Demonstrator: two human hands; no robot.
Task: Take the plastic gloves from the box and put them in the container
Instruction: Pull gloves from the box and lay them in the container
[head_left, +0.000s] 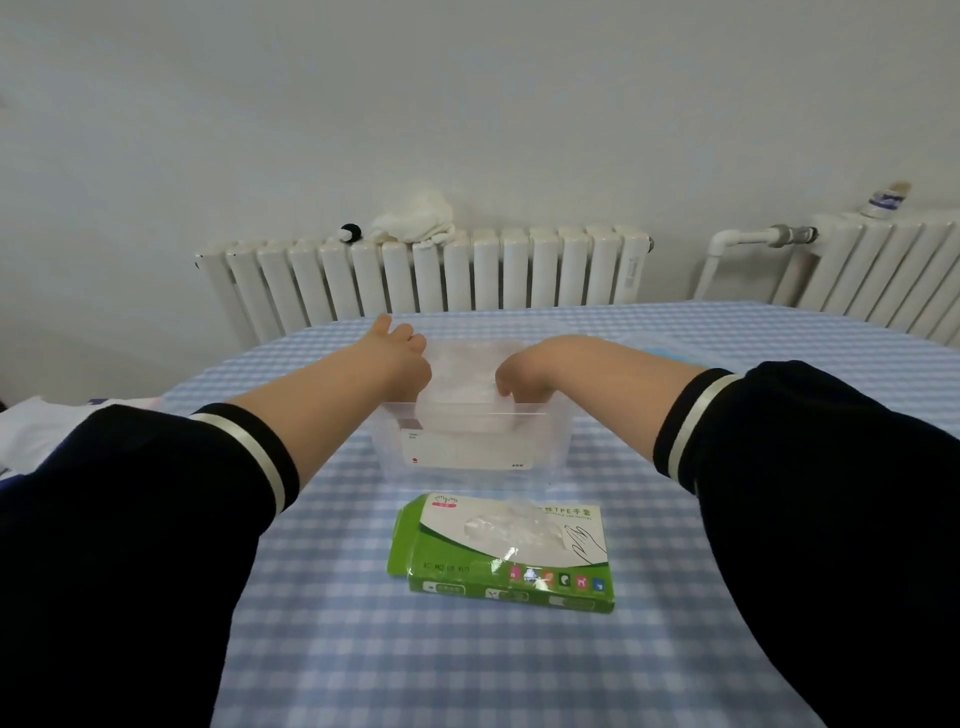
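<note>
Head view: blue-checked table (467, 665) before white radiators (426, 275), pale wall.

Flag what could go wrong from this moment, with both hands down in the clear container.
1. The clear container looks light; the left hand and right hand pressing the gloves could tip or slide it.
2. The loose gloves may spring back over the rim.
3. The green box lies close in front; a sleeve could knock it.

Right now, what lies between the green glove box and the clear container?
Only bare checked tablecloth separates the glove box from the clear container in the head view.
</note>
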